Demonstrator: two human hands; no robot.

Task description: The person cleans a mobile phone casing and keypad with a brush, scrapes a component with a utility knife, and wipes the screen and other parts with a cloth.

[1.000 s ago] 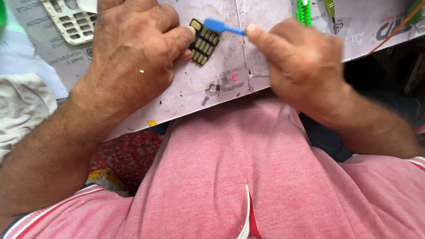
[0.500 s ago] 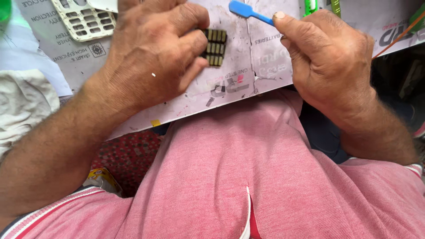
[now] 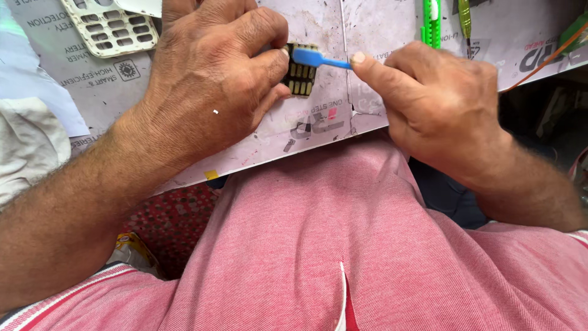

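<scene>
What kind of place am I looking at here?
Probably a small phone or electronics repair bench. The left hand holds a small dark keypad board, the right hand brushes it with a blue brush, and a white keypad frame lies on the worn cardboard worktop.

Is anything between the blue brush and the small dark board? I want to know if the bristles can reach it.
Nothing visible does. The blue brush, pinched in the right hand, lies with its head right on the small dark board, which the left hand holds by its left edge, leaving that face uncovered.
</scene>
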